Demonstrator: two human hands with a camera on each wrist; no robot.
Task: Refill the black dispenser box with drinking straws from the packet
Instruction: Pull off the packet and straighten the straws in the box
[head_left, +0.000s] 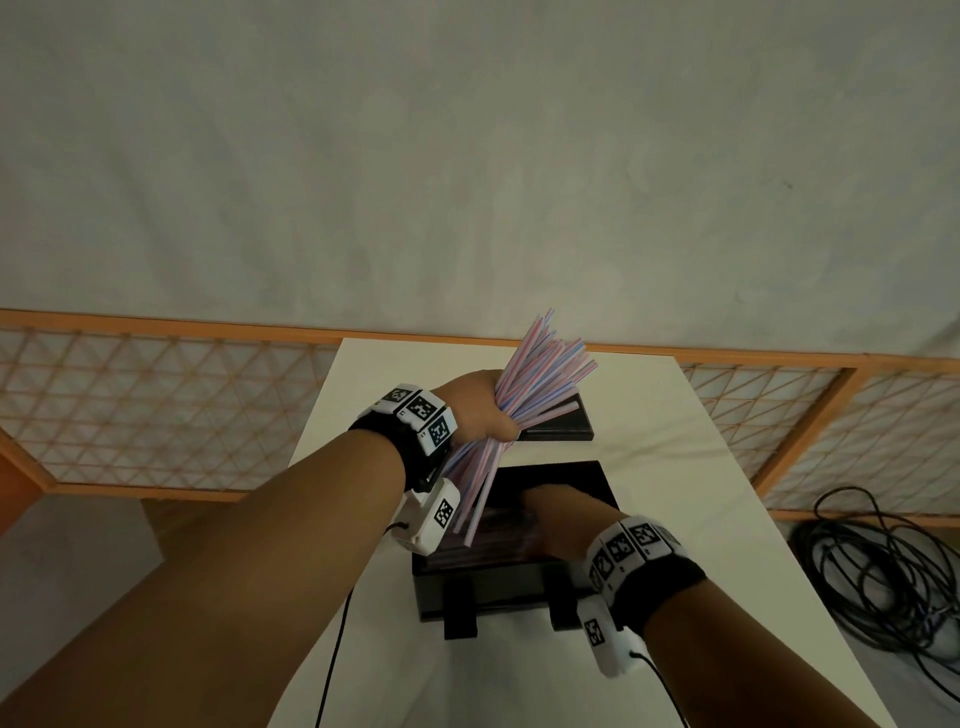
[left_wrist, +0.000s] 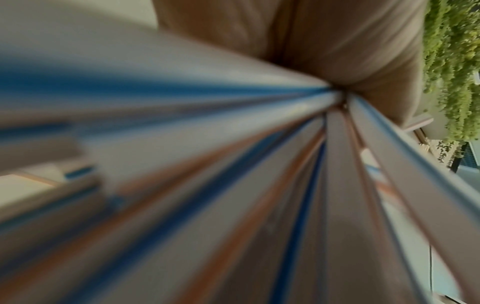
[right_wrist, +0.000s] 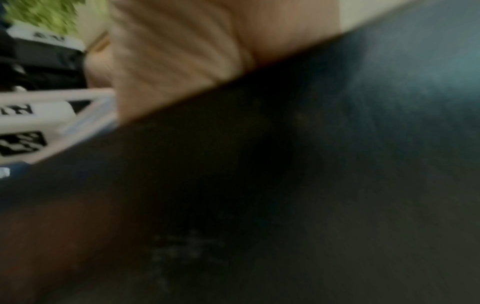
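Head view: I noted the left hand (head_left: 480, 408) at frame centre, fist closed round a bundle of straws (head_left: 535, 374). The straws fanned out up-right above the fist and down past the wrist below it. The box (head_left: 519, 582), black and open-topped, sat just below centre on the white table (head_left: 727, 467). Its lid (head_left: 563, 423) lay apart, just above it in frame. The right hand (head_left: 556, 512) reached down into the box; its fingers were hidden inside, so I could not tell whether they were open or gripping. Cables (head_left: 883, 561) lay coiled on the floor at right.

Left wrist view: blurred straws (left_wrist: 233, 164) filled the frame, converging toward the palm (left_wrist: 350, 51) at upper right.

Right wrist view: mostly dark and blurred. I saw the palm (right_wrist: 182, 51) at upper centre and a few straws (right_wrist: 85, 115) at left.
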